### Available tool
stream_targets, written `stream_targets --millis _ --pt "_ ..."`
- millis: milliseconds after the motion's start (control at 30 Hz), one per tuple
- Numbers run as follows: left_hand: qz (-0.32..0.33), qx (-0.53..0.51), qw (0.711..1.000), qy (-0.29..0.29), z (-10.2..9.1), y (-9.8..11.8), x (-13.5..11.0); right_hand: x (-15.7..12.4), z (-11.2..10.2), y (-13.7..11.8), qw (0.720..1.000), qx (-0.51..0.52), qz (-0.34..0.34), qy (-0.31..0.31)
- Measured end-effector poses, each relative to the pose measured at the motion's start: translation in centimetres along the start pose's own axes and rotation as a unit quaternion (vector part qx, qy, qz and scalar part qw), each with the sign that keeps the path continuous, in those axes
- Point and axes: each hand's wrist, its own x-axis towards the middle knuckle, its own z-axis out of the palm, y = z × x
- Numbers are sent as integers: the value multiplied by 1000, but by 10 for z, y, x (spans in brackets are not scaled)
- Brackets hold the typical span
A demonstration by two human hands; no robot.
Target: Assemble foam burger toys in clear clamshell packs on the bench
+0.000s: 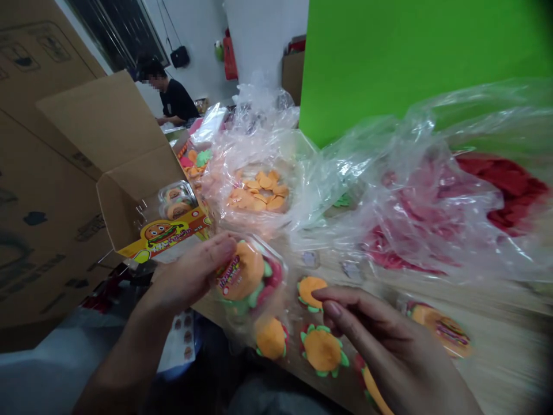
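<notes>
In my left hand (194, 276), closed around its edge, is a clear plastic clamshell pack (274, 288) with a toy burger inside: orange bun, green and red layers and a printed label. My right hand (380, 340) is over the table, thumb and index finger in a pinch at the edge of a toy burger (310, 288). Whether anything is between those fingertips I cannot make out. Just below lie two more toy burgers, one in the middle (323, 349) and one at left (271, 339). Another orange bun (375, 392) is partly hidden by my right hand.
An open cardboard display box (142, 178) with packed burgers stands at left. Plastic bags hold orange pieces (259, 190) and red pieces (505, 190). A labelled burger pack (444, 328) lies at right. A green panel (423, 57) stands behind; a person (175, 98) sits farther back.
</notes>
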Motion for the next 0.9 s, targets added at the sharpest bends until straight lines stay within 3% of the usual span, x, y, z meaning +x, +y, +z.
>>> stream_targets --millis 100,367,633,800,900 --pt "-24 -68 996 -61 15 0 3 -9 -6 -4 999 -11 -13 32" --pt "-11 -53 996 -64 49 12 8 -31 -25 -21 998 19 33 58" --pt "25 -9 996 -91 72 24 1 -33 -25 -35 990 133 45 -6" --pt "-52 9 992 -112 78 17 9 -40 -24 -44 985 165 46 1" --pt "-82 -46 984 -151 86 8 16 -50 -37 -28 993 96 28 69"
